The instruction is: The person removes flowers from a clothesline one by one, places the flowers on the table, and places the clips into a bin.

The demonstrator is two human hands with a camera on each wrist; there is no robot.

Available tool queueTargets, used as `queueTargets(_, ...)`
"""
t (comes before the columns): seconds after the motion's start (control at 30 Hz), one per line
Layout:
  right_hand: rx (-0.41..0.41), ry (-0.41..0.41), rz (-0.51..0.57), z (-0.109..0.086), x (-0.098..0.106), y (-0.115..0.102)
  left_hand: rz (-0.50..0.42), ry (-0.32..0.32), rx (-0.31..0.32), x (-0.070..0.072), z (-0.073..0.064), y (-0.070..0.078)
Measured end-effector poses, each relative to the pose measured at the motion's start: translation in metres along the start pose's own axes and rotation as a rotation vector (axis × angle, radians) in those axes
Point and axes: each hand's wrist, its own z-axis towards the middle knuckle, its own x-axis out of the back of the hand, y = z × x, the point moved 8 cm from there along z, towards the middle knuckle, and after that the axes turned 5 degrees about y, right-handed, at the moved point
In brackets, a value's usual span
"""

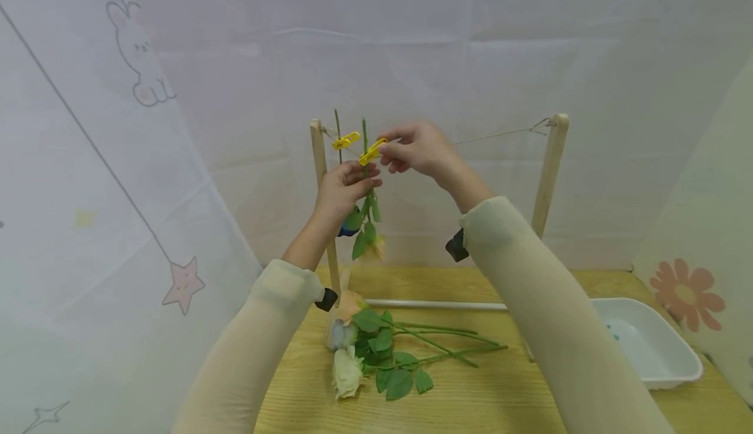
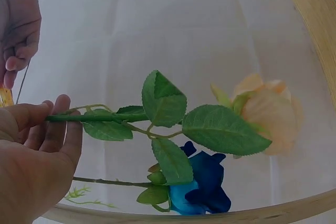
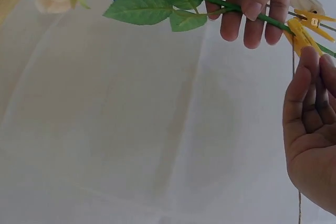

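Observation:
My left hand [image 1: 342, 192] pinches the green stem of a peach rose [image 2: 270, 116] that hangs head down by the string [image 1: 491, 136]. Thumb and fingers lie on either side of the stem in the right wrist view. Just above, my right hand [image 1: 420, 150] pinches the end of a yellow clothespin [image 1: 372, 152], whose jaws sit over the stem at the string. To its left, a second yellow clothespin [image 1: 347, 140] is on the string at another stem. A blue rose [image 2: 202, 184] hangs upside down there, partly behind the peach rose's leaves.
The string runs between two wooden posts [image 1: 548, 172], with a white bar [image 1: 435, 304] low between them. Several roses, one a white rose [image 1: 347, 374], lie on the wooden table [image 1: 470, 401], stems pointing right. A white basin [image 1: 659, 349] stands at the right.

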Motion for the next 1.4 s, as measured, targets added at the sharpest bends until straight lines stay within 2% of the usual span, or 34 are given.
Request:
queueTargets(0.13, -0.044, 0.053, 0.079, -0.002, 0.007, 0.006, 0.03, -0.012, -0.017, -0.002, -0.003, 0.001)
queueTargets(0.23, -0.042, 0.112, 0.137, -0.006, 0.015, 0.008, 0.049, -0.017, -0.028, -0.002, -0.005, 0.002)
queueTargets(0.4, 0.03, 0.204, 0.234, -0.014, 0.026, 0.004, 0.058, -0.004, -0.051, -0.001, -0.007, 0.005)
queueTargets(0.57, 0.103, 0.242, 0.3, -0.021, 0.033, 0.0, 0.057, -0.017, -0.07, -0.002, -0.01, 0.008)
queueTargets(0.87, 0.196, 0.17, 0.345, -0.038, 0.034, 0.003, 0.071, -0.091, -0.144, -0.006, -0.02, 0.017)
queueTargets(1.1, 0.224, 0.081, 0.269, -0.064, 0.034, 0.022, 0.056, -0.164, -0.143, -0.012, -0.03, 0.014)
queueTargets(1.4, 0.213, 0.054, 0.213, -0.092, 0.043, 0.045, 0.054, -0.232, -0.137, -0.018, -0.051, 0.015)
